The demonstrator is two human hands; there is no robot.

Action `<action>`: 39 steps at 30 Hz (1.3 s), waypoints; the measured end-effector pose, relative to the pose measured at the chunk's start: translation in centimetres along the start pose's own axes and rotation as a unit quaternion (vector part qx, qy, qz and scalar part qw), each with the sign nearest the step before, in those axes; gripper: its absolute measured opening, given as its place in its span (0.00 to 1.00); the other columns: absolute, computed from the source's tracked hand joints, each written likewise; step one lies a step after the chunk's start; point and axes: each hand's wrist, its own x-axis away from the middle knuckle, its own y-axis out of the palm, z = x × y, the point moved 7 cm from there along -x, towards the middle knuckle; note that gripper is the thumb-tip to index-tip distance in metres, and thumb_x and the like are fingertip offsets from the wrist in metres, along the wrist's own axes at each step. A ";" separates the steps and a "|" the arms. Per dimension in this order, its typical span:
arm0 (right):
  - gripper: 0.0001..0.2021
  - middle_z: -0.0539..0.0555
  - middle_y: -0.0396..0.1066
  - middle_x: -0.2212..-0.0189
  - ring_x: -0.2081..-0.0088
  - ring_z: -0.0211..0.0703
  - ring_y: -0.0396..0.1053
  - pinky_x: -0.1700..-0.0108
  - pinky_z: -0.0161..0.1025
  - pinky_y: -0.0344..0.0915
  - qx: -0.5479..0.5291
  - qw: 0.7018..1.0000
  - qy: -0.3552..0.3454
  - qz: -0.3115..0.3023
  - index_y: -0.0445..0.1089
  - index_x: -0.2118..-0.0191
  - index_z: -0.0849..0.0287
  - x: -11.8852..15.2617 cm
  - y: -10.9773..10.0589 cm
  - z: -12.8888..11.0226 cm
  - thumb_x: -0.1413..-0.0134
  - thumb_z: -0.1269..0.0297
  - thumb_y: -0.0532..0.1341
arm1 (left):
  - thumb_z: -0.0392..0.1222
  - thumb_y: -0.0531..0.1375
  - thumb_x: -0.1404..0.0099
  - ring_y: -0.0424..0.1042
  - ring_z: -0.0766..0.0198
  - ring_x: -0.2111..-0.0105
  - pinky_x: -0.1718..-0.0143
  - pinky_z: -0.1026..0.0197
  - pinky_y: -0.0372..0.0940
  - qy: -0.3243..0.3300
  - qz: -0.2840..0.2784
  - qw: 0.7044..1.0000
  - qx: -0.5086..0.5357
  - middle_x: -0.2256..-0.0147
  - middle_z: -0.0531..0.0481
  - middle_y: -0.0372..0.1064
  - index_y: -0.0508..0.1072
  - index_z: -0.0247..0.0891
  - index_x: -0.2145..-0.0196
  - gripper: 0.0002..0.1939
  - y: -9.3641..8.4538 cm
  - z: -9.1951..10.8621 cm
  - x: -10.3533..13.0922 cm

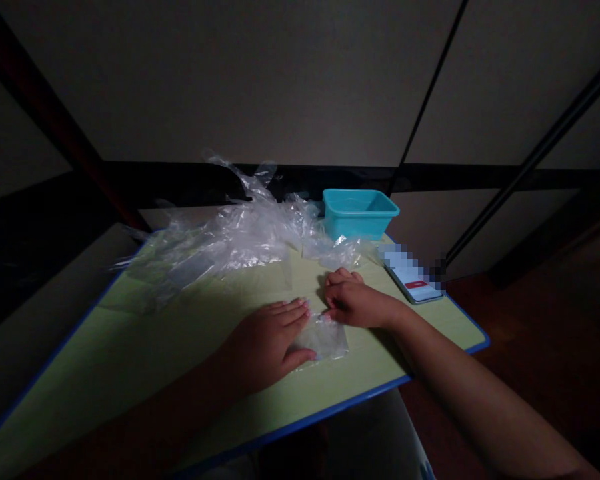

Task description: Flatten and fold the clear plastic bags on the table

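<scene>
A small folded clear plastic piece [330, 341] lies flat on the pale green table [155, 353], near its front edge. My left hand [273, 340] rests on the left part of this plastic, its fingers stretched out and pressed down. Just to the right, my right hand [353, 300] is closed, fingers curled, with the thumb at the plastic's upper edge. Behind both hands spreads a loose heap of thin clear plastic [245, 233], with glove-like finger shapes sticking up from it.
A turquoise plastic basin [357, 217] stands at the back right of the table. A smartphone [415, 283] with a lit, partly blurred screen lies near the right edge. Pale panels with dark strips [260, 80] rise behind the table. Its edge is trimmed in blue.
</scene>
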 end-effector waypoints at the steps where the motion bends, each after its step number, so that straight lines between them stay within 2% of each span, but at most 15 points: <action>1: 0.09 0.53 0.61 0.65 0.58 0.48 0.55 0.63 0.39 0.46 0.005 1.000 0.003 -0.001 0.66 0.74 0.60 0.0 0.0 -0.1 0.51 0.61 0.63 | 0.53 0.59 0.41 0.57 0.53 0.42 0.41 0.50 0.52 0.015 -0.002 1.000 0.002 0.42 0.41 0.57 0.63 0.37 0.44 0.30 0.0 0.2 0.0; 5: 0.06 0.54 0.60 0.64 0.58 0.47 0.55 0.61 0.40 0.48 0.029 0.999 0.015 -0.012 0.65 0.73 0.60 0.1 0.0 -0.4 0.51 0.64 0.62 | 0.58 0.55 0.39 0.48 0.54 0.39 0.39 0.48 0.45 0.084 -0.058 0.995 0.023 0.38 0.43 0.48 0.54 0.38 0.39 0.35 0.8 0.7 0.3; 9: 0.06 0.54 0.60 0.63 0.57 0.47 0.56 0.60 0.41 0.50 0.041 0.999 0.032 -0.011 0.65 0.70 0.60 0.2 -0.3 -0.5 0.50 0.63 0.61 | 0.61 0.51 0.37 0.47 0.55 0.38 0.39 0.48 0.43 0.102 -0.098 0.989 0.036 0.38 0.43 0.45 0.51 0.39 0.38 0.36 1.3 0.5 0.5; 11: 0.06 0.55 0.61 0.62 0.57 0.48 0.57 0.58 0.43 0.52 0.053 0.998 0.046 0.003 0.66 0.68 0.59 0.6 -0.9 -0.7 0.51 0.62 0.61 | 0.61 0.51 0.38 0.47 0.55 0.38 0.39 0.49 0.43 0.101 -0.103 0.989 0.040 0.37 0.44 0.45 0.51 0.39 0.38 0.37 1.2 0.4 0.5; 14: 0.08 0.58 0.63 0.57 0.53 0.51 0.58 0.52 0.49 0.52 0.087 0.991 0.087 0.058 0.66 0.62 0.60 2.2 -2.5 -1.8 0.46 0.62 0.57 | 0.61 0.52 0.38 0.48 0.55 0.38 0.39 0.49 0.44 0.103 -0.102 0.988 0.051 0.38 0.44 0.45 0.52 0.40 0.38 0.36 1.1 0.3 0.6; 16: 0.12 0.60 0.62 0.51 0.48 0.52 0.56 0.46 0.54 0.48 0.078 0.989 0.098 0.082 0.65 0.56 0.59 3.7 -3.0 -3.4 0.41 0.61 0.52 | 0.61 0.53 0.38 0.48 0.53 0.39 0.39 0.49 0.44 0.102 -0.092 0.989 0.059 0.38 0.45 0.47 0.54 0.42 0.39 0.35 1.1 0.3 0.6; 18: 0.18 0.59 0.57 0.43 0.41 0.54 0.49 0.41 0.59 0.37 0.068 0.990 0.096 0.078 0.61 0.47 0.58 5.2 -2.5 -5.3 0.39 0.56 0.50 | 0.62 0.53 0.39 0.50 0.52 0.39 0.39 0.48 0.45 0.103 -0.084 0.989 0.062 0.38 0.45 0.49 0.56 0.43 0.40 0.34 1.0 0.4 0.6; 20: 0.25 0.58 0.49 0.38 0.37 0.54 0.42 0.40 0.62 0.29 0.061 0.993 0.088 0.053 0.49 0.38 0.57 6.2 -1.1 -7.0 0.38 0.54 0.47 | 0.62 0.54 0.40 0.51 0.52 0.40 0.39 0.48 0.45 0.105 -0.081 0.990 0.057 0.39 0.44 0.51 0.57 0.43 0.40 0.35 1.0 0.6 0.6; 22: 0.28 0.57 0.44 0.36 0.36 0.52 0.38 0.40 0.63 0.23 0.052 0.993 0.100 0.036 0.40 0.35 0.58 6.6 0.3 -7.8 0.37 0.55 0.45 | 0.61 0.54 0.40 0.51 0.53 0.39 0.39 0.49 0.45 0.106 -0.083 0.990 0.044 0.40 0.43 0.52 0.56 0.40 0.40 0.35 1.0 0.9 0.5; 27: 0.30 0.56 0.41 0.36 0.35 0.49 0.35 0.39 0.60 0.20 0.034 0.988 0.147 0.017 0.38 0.35 0.61 6.4 2.3 -7.0 0.37 0.53 0.44 | 0.62 0.54 0.40 0.49 0.53 0.39 0.39 0.50 0.45 0.092 -0.087 0.992 0.008 0.39 0.41 0.48 0.56 0.37 0.40 0.37 1.1 1.0 0.6; 34: 0.29 0.58 0.41 0.36 0.35 0.50 0.35 0.40 0.63 0.21 0.061 0.984 0.168 0.011 0.40 0.35 0.62 6.8 2.2 -5.7 0.37 0.53 0.43 | 0.62 0.55 0.40 0.49 0.53 0.39 0.40 0.50 0.46 0.100 -0.080 0.992 -0.001 0.38 0.44 0.48 0.57 0.44 0.40 0.35 1.1 1.1 0.7; 39: 0.29 0.55 0.40 0.36 0.35 0.49 0.33 0.40 0.64 0.21 0.073 0.983 0.165 0.027 0.38 0.35 0.58 7.3 1.7 -6.3 0.37 0.54 0.44 | 0.61 0.55 0.40 0.47 0.54 0.38 0.40 0.50 0.45 0.093 -0.090 0.991 -0.014 0.38 0.44 0.47 0.56 0.44 0.40 0.35 1.4 0.9 0.6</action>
